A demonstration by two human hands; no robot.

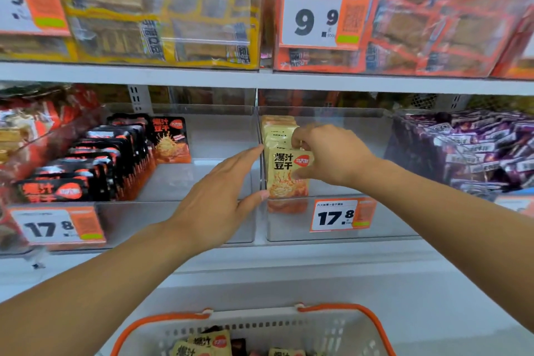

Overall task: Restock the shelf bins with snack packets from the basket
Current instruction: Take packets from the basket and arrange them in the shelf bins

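Note:
A row of yellow snack packets (284, 173) stands upright at the left side of a clear shelf bin (341, 233). My right hand (332, 153) pinches the front yellow packet by its right edge and top. My left hand (219, 199) is held flat with straight fingers, its fingertips and thumb touching the bin's left wall beside the packets. The white basket (260, 329) with orange handles sits below, holding several more yellow packets (208, 345).
The clear bin to the left (179, 222) holds a row of black packets (95, 159). A bin of purple packets (474, 150) is on the right. The upper shelf carries bins of yellow and orange packets. Price tags read 17.8 and 9.9.

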